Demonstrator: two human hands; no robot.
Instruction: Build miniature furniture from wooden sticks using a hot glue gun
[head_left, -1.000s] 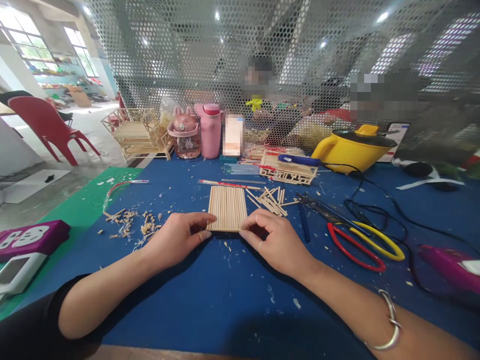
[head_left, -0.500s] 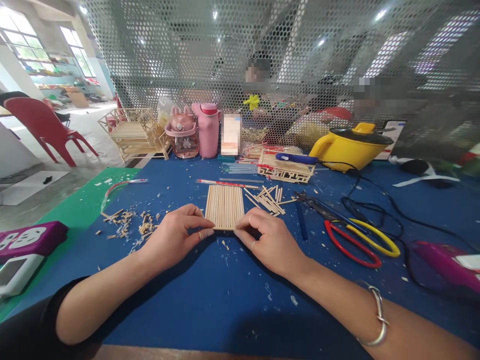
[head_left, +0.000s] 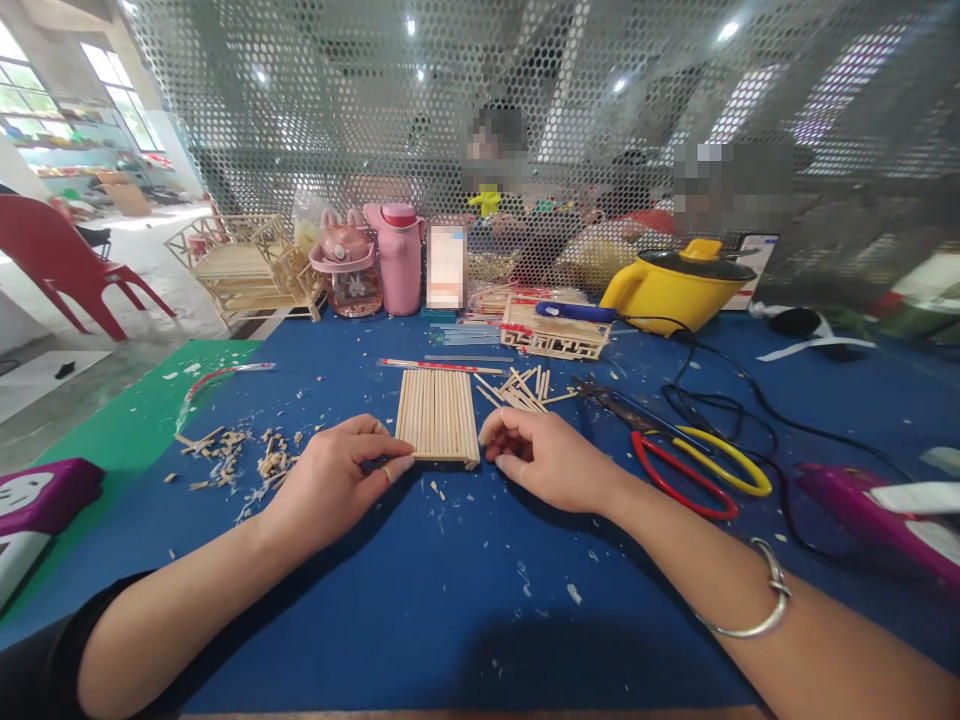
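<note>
A flat panel of wooden sticks [head_left: 437, 412] laid side by side rests on the blue table [head_left: 465, 590]. My left hand [head_left: 330, 480] lies at the panel's near left corner, fingers curled, fingertips touching its edge. To the right of the panel's near right corner is my right hand [head_left: 544, 458], fingers bent and close to the edge. A loose pile of sticks [head_left: 521, 390] lies just beyond my right hand.
Red and yellow handled cutters [head_left: 690, 465] lie right of my right hand, with black cables and a yellow pot [head_left: 675, 285] behind. A purple tool [head_left: 870, 505] sits far right. Stick scraps [head_left: 240, 455] lie left. Pink bottles [head_left: 375, 260] and stick models stand by the mesh screen; people sit beyond it.
My right hand has drawn slightly away from the panel's right corner and lifted its fingers. The left hand stays at the left corner. The view shifted a little to the right.
</note>
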